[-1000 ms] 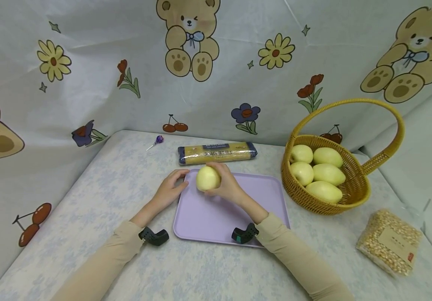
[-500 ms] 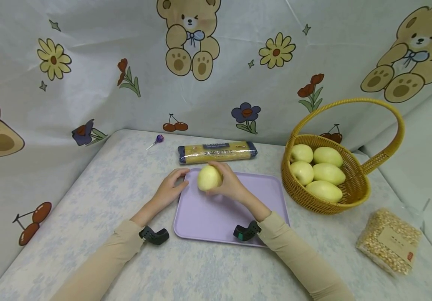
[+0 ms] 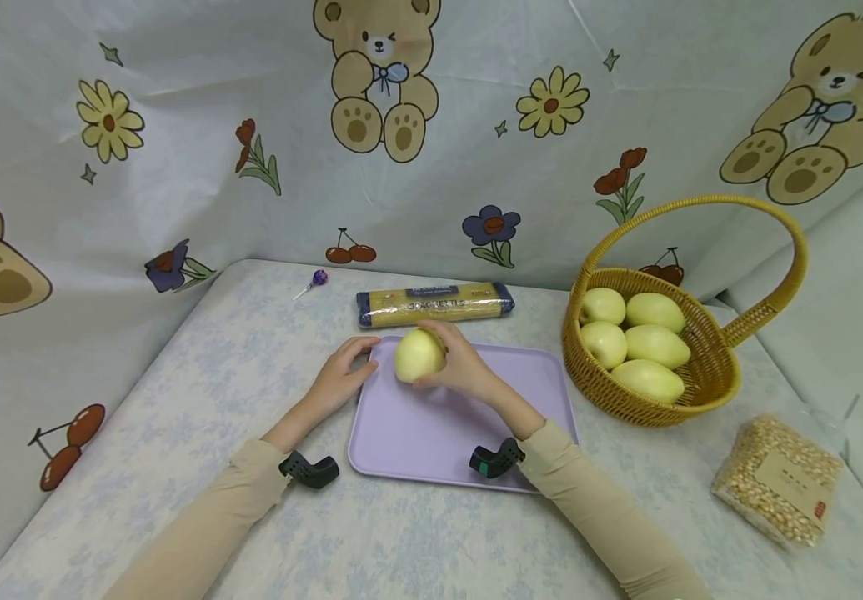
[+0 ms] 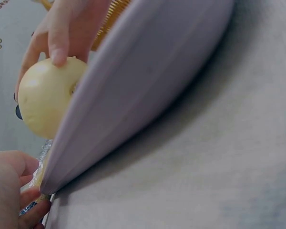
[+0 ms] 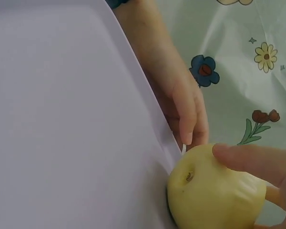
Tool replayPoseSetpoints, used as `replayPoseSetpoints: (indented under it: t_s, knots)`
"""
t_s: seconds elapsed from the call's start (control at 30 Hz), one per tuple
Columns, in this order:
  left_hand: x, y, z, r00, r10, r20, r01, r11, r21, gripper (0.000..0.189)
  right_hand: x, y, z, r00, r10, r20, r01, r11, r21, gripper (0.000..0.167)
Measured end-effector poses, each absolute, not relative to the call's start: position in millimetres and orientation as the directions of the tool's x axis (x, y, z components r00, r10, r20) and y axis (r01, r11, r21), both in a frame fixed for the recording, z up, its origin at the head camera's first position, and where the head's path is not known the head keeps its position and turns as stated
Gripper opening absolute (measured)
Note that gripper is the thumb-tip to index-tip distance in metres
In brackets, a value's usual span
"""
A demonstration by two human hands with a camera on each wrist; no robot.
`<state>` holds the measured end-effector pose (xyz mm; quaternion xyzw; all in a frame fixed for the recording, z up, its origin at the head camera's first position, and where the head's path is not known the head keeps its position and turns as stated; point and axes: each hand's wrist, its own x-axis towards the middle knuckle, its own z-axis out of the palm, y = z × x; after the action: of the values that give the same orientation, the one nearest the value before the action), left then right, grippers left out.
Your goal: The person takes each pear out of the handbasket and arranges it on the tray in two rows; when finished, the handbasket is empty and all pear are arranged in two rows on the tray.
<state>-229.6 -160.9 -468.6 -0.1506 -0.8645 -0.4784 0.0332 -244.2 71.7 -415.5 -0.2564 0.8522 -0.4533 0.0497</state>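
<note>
My right hand (image 3: 461, 367) holds a pale yellow-green apple (image 3: 416, 357) over the far left part of the lilac tray (image 3: 431, 442). In the right wrist view, the thumb lies on the upper side of the apple (image 5: 214, 191), whose stem hollow faces the tray (image 5: 76, 119). My left hand (image 3: 337, 379) grips the tray's far left corner, thumb at the rim and fingers along the outer edge. The left wrist view shows these fingers (image 4: 31, 210) at the tray's tip, with the apple (image 4: 50, 98) close above the rim.
A wicker basket (image 3: 727, 392) with a tall handle holds several pale yellow-green fruits right of the tray. Behind the tray lies a spaghetti pack (image 3: 434, 305), with a lollipop (image 3: 317, 279) to its left. A bag of corn kernels (image 3: 776, 483) lies at the right.
My right hand has shifted slightly right with the apple over the same part of the tray. My left hand stays at the tray's corner.
</note>
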Motion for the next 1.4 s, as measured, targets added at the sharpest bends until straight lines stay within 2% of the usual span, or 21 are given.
replayPoseSetpoints:
  t_s: [0.13, 0.27, 0.47, 0.6, 0.87, 1.0, 1.4]
  knots:
    - [-230, -160, -468, -0.951, 0.231, 0.208, 0.299, 0.502, 0.812, 0.04, -248, 81, -406, -0.862, -0.483, 0.155, -0.407, 0.477, -0.779, 0.087]
    - [-230, -160, -468, -0.95, 0.233, 0.21, 0.303, 0.506, 0.808, 0.04, -248, 95, -393, -0.871, -0.466, 0.155, -0.39, 0.467, -0.794, 0.078]
    - [-230, -162, -468, -0.952, 0.226, 0.208, 0.297, 0.512, 0.806, 0.041, -244, 131, -375, -0.915, -0.368, 0.169, -0.325, 0.419, -0.848, 0.057]
    - [-230, -163, -469, -0.952, 0.223, 0.211, 0.299, 0.51, 0.806, 0.041, -243, 162, -368, -0.941, -0.298, 0.161, -0.282, 0.427, -0.859, 0.049]
    - [-229, -164, -469, -0.951, 0.228, 0.211, 0.301, 0.511, 0.805, 0.041, -237, 223, -367, -0.96, -0.174, 0.219, -0.278, 0.501, -0.82, 0.041]
    - [-228, -164, -468, -0.95, 0.23, 0.21, 0.302, 0.512, 0.804, 0.041, -236, 246, -370, -0.961, -0.101, 0.258, -0.272, 0.517, -0.812, 0.043]
    - [-228, -160, -469, -0.949, 0.233, 0.215, 0.306, 0.5, 0.81, 0.041, -242, 284, -385, -0.95, 0.105, 0.294, -0.184, 0.57, -0.801, 0.041]
